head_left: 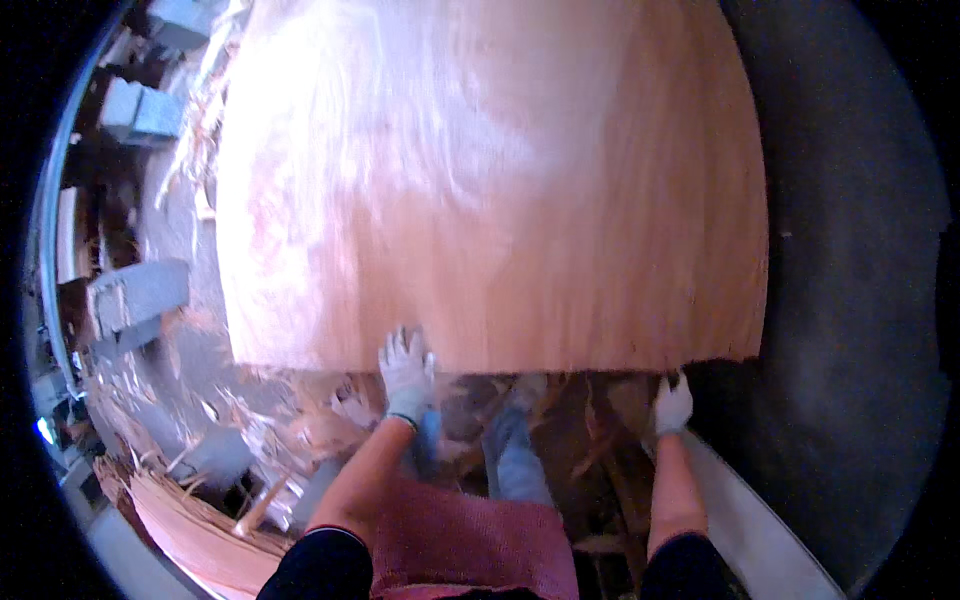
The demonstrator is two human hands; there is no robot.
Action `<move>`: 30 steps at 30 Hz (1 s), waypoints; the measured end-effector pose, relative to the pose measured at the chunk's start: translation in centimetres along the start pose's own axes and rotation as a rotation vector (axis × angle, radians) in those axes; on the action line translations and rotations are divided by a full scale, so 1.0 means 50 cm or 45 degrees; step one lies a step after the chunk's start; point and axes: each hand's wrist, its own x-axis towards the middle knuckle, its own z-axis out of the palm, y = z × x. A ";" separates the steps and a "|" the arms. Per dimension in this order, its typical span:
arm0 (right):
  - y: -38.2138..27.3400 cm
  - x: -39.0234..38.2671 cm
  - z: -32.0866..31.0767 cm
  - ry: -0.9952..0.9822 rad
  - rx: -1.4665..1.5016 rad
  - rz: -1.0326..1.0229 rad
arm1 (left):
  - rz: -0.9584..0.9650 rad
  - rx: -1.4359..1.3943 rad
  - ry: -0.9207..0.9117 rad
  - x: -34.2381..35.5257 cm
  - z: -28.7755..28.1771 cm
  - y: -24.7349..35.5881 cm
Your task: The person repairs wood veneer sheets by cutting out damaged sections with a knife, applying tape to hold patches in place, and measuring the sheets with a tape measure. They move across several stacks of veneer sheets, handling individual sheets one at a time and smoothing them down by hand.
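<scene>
A broad, thin sheet of reddish-tan wood with wavy grain [500,260] stretches away in front of both grips, its near edge running from well left of the left grip to a little beyond the right one. The left grip, a hand in a whitish knitted work glove with a dark green cuff [406,378], lies with its fingers extended and slightly apart over that near edge, the fingertips resting on the upper face of the sheet. The right grip, a hand in a matching whitish glove [674,404], is at the same edge, close to the sheet's right corner; its fingers are partly hidden, so I cannot tell whether they are clasped on the wood

Between the two grips, and nearer the body, are a woven-looking dull red apron [465,535] and a leg in faded blue denim [518,460]. Left of the left grip, torn pale wood scraps [225,410] litter the floor, with a rough grey rectangular block [140,292] farther out and a light blue-grey block [158,115] beyond it. Nearer the body on that side lies a layered pile of pinkish thin wood sheets [190,515]. Just beside the right grip, a long pale straight-edged beam [745,515] slants toward the body, bordering a dark grey flat expanse [850,280] to the right
</scene>
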 end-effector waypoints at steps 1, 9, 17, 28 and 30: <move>0.011 -0.009 -0.013 0.081 0.131 0.019 | 0.021 -0.006 -0.025 0.003 0.001 -0.002; 0.294 -0.045 -0.231 0.336 -0.266 0.501 | 0.084 0.053 -0.335 0.023 -0.048 -0.011; 0.279 -0.158 -0.425 0.497 -0.008 0.365 | 0.045 -0.136 -0.280 0.052 -0.157 0.057; -0.414 -0.640 -0.473 -0.476 0.820 -0.401 | 0.066 -2.087 -0.581 -0.125 -0.764 0.395; -0.484 -0.650 -0.554 -0.496 0.955 -0.739 | -0.009 -2.211 -0.403 -0.113 -0.805 0.327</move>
